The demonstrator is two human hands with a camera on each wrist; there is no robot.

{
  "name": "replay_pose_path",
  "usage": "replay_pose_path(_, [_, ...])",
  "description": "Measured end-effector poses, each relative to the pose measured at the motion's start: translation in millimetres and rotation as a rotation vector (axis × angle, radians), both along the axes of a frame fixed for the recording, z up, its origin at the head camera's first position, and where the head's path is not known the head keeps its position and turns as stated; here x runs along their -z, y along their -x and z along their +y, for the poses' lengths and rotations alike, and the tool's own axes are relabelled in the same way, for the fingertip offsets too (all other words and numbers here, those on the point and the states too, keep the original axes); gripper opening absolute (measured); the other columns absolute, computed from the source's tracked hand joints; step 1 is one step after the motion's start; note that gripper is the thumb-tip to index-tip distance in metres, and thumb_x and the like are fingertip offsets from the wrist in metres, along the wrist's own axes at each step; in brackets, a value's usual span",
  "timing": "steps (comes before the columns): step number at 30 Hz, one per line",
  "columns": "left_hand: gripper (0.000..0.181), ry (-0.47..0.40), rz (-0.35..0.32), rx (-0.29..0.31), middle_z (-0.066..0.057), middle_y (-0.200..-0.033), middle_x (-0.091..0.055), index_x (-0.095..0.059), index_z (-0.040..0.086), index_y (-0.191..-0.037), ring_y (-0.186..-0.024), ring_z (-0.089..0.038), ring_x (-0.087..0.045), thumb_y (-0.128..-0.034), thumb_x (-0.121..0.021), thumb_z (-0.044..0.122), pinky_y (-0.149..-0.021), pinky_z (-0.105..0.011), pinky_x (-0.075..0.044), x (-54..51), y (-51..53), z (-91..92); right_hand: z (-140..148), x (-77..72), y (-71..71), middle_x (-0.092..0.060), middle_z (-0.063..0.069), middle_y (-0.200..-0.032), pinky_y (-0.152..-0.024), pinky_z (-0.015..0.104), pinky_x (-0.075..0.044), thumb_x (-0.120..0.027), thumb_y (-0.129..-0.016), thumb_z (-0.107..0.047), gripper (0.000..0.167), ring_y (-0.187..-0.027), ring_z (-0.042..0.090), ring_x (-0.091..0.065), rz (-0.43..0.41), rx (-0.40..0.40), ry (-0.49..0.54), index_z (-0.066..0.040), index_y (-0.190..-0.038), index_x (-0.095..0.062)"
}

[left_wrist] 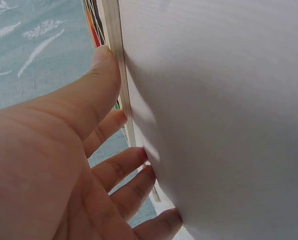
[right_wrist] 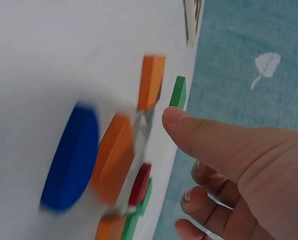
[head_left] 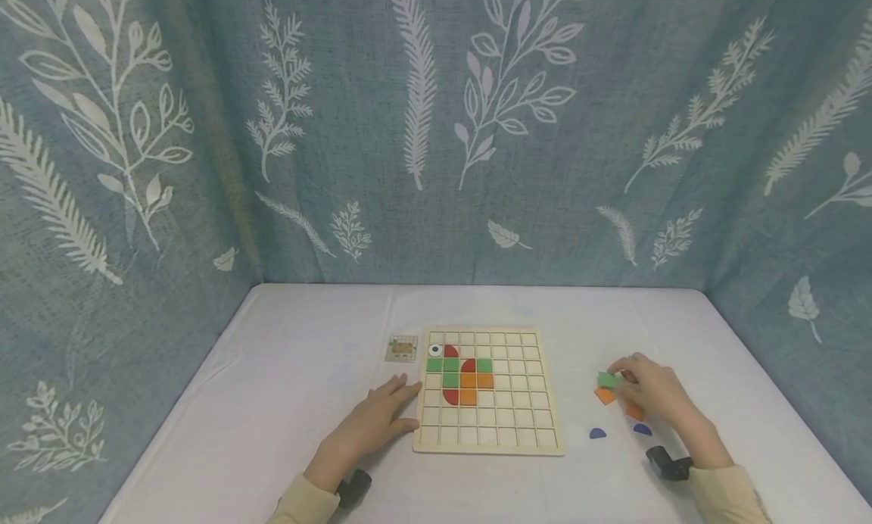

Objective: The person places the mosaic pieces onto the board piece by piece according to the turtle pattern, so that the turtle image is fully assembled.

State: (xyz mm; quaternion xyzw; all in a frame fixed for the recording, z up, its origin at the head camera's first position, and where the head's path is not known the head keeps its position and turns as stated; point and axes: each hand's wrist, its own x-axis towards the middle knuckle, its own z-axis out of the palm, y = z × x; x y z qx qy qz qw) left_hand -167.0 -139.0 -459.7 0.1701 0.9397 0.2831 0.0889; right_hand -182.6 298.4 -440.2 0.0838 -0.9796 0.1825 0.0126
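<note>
- We see on the bench [head_left: 286, 380] one wooden grid board [head_left: 526, 417]; its cells contain a white eye piece [head_left: 435, 350], three red rounded pieces [head_left: 451, 397], four green squares [head_left: 434, 365] and three orange squares [head_left: 468, 397].
- Our left hand [head_left: 375, 419] has its fingers relaxed and spread, touching the board's left edge, and they grip nothing.
- Our right hand [head_left: 652, 391] has its fingers nearly together, pinching a green piece [head_left: 607, 380] to the right of the board.
- Near this hand we see orange pieces [head_left: 604, 396] and two blue half-round pieces [head_left: 597, 433].
</note>
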Motion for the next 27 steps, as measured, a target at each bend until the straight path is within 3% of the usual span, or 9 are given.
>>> replay_pose_path(13, [0.063,0.003,0.01,-0.001,-0.019,-0.146,-0.034,-0.047,0.011,-0.136,-0.137,-0.036,-0.027,-0.0819,-0.064,0.038,-0.11,-0.058,-0.022,-2.2,-1.9,-0.5,-46,-0.7,9.8,-0.05,-0.001,-0.077,-0.056,0.024,-0.036,-0.071,-0.079,-0.011,0.023,-0.062,0.011,-0.041,0.061,-0.09,-0.001,-0.008,-0.101,-0.066])
replay_pose_path(27, [0.063,0.005,0.004,0.004,-0.018,-0.146,-0.034,-0.047,0.011,-0.136,-0.137,-0.036,-0.027,-0.0823,-0.064,0.038,-0.111,-0.057,-0.022,-2.5,-1.6,-0.8,-93,2.7,17.2,-0.046,-0.006,-0.073,-0.062,0.026,-0.031,-0.073,-0.078,-0.015,0.02,-0.064,0.009,-0.04,0.076,-0.156,-0.008,-0.014,-0.097,-0.067])
